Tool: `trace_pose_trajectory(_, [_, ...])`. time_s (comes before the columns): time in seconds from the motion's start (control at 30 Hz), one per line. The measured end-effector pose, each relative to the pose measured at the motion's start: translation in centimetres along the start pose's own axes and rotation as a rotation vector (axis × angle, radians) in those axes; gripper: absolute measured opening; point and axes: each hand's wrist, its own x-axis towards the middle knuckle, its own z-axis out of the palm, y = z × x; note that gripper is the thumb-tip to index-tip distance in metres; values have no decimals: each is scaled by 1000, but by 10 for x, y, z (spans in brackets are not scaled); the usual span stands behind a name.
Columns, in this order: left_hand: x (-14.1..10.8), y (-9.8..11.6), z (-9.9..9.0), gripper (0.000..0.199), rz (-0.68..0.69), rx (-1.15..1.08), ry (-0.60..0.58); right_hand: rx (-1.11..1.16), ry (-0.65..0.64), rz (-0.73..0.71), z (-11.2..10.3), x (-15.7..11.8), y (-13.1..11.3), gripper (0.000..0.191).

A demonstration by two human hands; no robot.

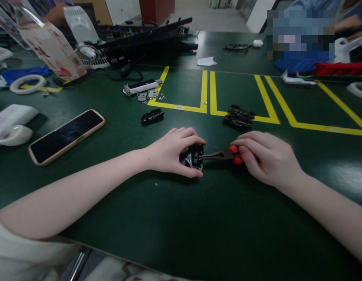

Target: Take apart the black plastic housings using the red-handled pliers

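My left hand [181, 154] is closed round a small black and silver part [195, 158], thumb below and fingers above, near the middle of the green table [181, 226]. In my right hand [265, 158] are needle-nose pliers [222, 156] with red handles, mostly hidden in the palm. The long jaws point left and their tips reach the open side of the part; whether they grip anything there is too small to tell. Farther back lie one black plastic piece [152, 116] and a pair of similar black pieces [239, 116].
Left of my arm lie a phone [68, 136] and a white tape roll [15, 135]. Behind are a bottle [50, 47], a white and black part [142, 86], small metal bits [147, 95] and a heap of black strips [151, 37]. Yellow tape [181, 107] marks boxes. A person [350, 19] sits opposite.
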Motion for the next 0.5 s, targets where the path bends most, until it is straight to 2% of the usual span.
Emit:
trace_pose_trajectory(0.13, [0,1,1,75,28,46,3,-23,-6,-40,-1,1,0,13])
trace_pose_trajectory(0.5, [0,2,0,76,48,87,-6,0,-5,-37,-1,0,0,12])
